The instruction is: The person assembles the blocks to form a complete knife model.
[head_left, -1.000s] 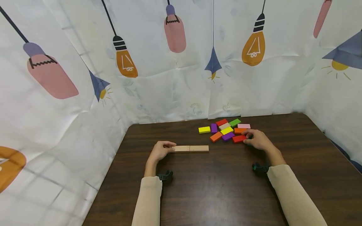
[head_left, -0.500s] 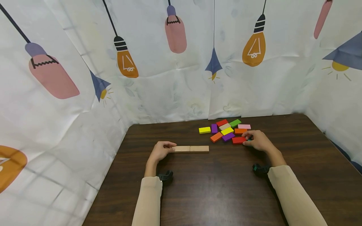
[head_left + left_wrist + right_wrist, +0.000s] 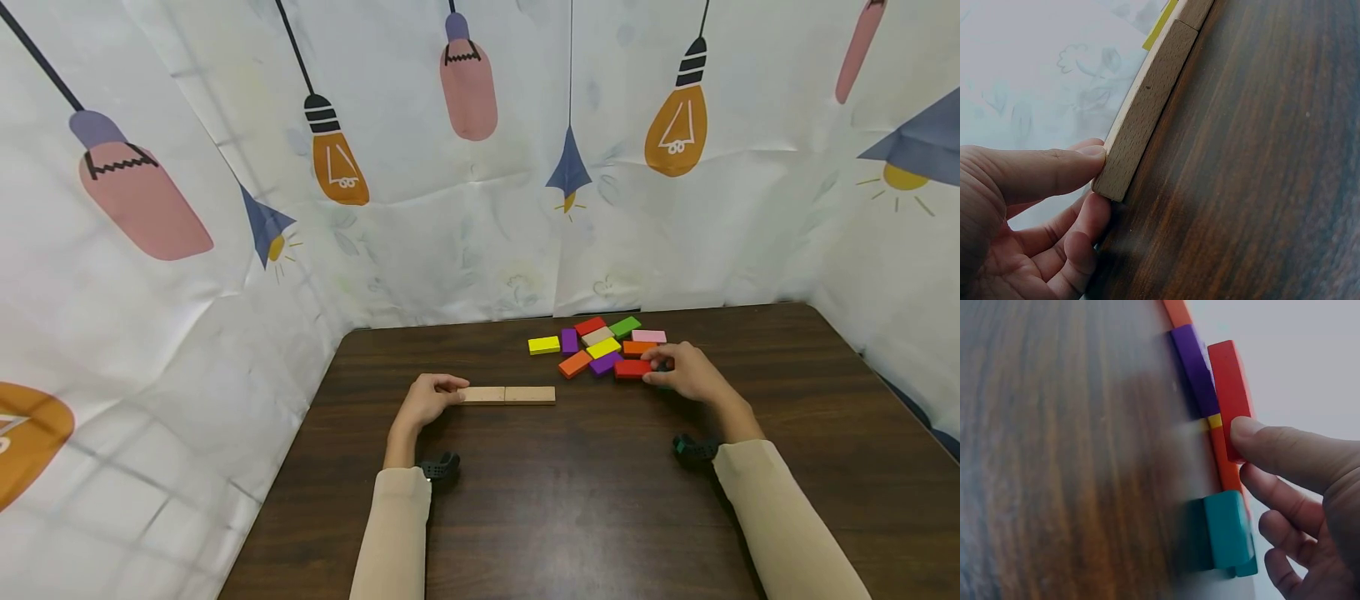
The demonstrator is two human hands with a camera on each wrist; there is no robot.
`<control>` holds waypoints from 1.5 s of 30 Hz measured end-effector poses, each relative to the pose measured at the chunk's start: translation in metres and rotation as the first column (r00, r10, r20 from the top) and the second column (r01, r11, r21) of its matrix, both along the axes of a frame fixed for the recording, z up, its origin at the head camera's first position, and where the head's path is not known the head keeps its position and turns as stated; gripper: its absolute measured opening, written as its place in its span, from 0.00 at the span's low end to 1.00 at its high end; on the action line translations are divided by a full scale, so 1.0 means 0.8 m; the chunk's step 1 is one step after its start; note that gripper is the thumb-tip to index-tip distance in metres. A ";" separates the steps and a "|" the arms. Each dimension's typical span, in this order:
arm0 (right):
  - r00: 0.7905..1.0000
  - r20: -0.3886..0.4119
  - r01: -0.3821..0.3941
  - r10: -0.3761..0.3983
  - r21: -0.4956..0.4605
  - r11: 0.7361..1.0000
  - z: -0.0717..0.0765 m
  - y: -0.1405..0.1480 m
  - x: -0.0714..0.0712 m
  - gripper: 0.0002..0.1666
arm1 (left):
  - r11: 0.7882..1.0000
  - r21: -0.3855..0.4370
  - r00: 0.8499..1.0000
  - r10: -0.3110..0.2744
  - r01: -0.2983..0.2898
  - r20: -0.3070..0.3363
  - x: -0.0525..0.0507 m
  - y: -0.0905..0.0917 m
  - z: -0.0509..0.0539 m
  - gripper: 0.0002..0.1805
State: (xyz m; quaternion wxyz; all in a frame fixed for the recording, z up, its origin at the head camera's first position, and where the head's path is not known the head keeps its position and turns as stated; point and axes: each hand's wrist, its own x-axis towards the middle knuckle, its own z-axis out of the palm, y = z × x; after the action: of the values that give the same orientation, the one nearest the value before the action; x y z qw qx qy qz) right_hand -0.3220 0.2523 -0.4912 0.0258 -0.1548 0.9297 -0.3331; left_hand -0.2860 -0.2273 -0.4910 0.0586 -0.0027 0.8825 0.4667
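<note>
Nearer the far edge of the tabletop [image 3: 517,517] than to me, left of its middle, my left hand [image 3: 429,402] pinches the left end of a plain wooden block [image 3: 482,396]. A second wooden block [image 3: 529,396] carries on the line, end to end with it. From my head the pair looks like one strip with a thin seam; the left wrist view adds my thumb against the held block's side, the grain of the wood and a sliver of a yellow block [image 3: 1159,28] beyond.

Right of the middle, my right hand [image 3: 686,372] pinches a red block [image 3: 1229,387] by its right end, beside the cluster close to the far edge. The head view makes it seem to lie among the others. The right wrist view shows it apparently raised off the tabletop, a purple block [image 3: 1196,372] and an orange block [image 3: 1230,470] partly behind it. That view also brings out a teal block [image 3: 1227,528], almost wholly covered by my fingers from above.

Only the head view takes in the cluster's far side: a green block [image 3: 624,327] towards the far edge and a pink block [image 3: 648,337] just right of it.
</note>
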 end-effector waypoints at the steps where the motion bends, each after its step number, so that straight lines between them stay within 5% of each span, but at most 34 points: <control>1: 1.000 -0.004 -0.004 0.004 -0.002 1.000 0.001 0.000 0.001 0.19 | 1.000 0.000 1.000 0.000 0.000 -0.001 0.000 0.000 0.000 0.09; 14: 0.999 -0.012 -0.040 0.040 -0.008 0.999 0.022 -0.019 0.009 0.24 | 1.000 -0.006 1.000 0.007 -0.007 0.002 -0.002 -0.001 -0.001 0.09; 45: 0.966 0.134 -0.210 0.220 -0.090 0.974 0.008 -0.062 0.014 0.15 | 1.000 -0.010 1.000 0.012 -0.012 0.004 0.001 0.002 0.003 0.10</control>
State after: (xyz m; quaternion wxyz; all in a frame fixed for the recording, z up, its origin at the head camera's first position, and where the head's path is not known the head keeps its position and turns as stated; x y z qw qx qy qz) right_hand -0.3111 0.2025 -0.4846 0.1227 -0.2313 0.8901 -0.3732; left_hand -0.2851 -0.2257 -0.4886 0.0577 -0.0094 0.8846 0.4628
